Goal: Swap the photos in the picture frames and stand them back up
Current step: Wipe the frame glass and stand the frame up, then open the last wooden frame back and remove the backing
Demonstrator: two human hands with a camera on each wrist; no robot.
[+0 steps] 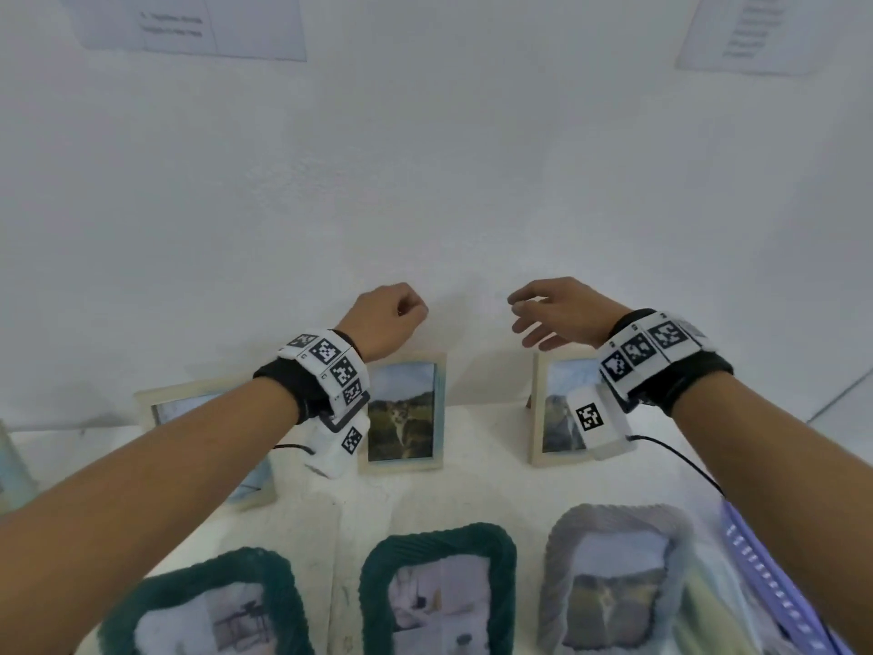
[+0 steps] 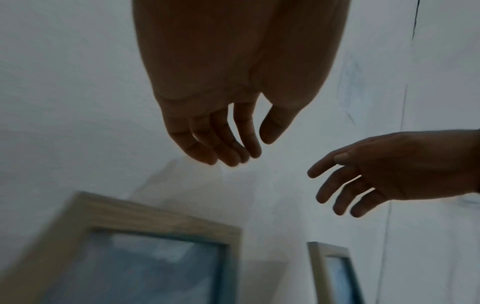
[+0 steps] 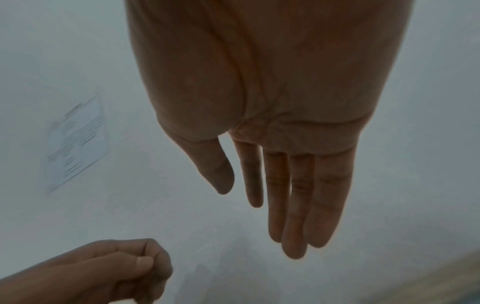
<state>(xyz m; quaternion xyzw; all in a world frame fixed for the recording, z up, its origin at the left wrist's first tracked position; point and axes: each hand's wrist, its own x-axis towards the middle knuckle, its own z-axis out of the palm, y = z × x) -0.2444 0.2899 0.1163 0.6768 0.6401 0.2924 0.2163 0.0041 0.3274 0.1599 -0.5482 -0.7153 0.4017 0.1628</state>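
Observation:
Both hands hover in front of the white wall, above the back row of frames, and hold nothing. My left hand (image 1: 411, 309) (image 2: 249, 150) has its fingers curled in, thumb against the index finger. My right hand (image 1: 519, 319) (image 3: 259, 205) is spread and relaxed. Below the left hand a pale wooden frame with a cat photo (image 1: 404, 413) (image 2: 145, 246) stands upright. Another wooden frame (image 1: 557, 408) (image 2: 335, 273) stands below the right wrist, partly hidden by the wrist camera. A third wooden frame (image 1: 208, 432) stands behind the left forearm.
Nearer to me lie two green rope-edged frames (image 1: 439, 588) (image 1: 208, 607) and a grey one (image 1: 614, 579), photos facing up. A purple striped object (image 1: 774, 588) sits at the right edge. Printed sheets (image 1: 189, 26) (image 1: 756, 35) hang on the wall. A black cable (image 1: 680, 460) trails from the right wrist.

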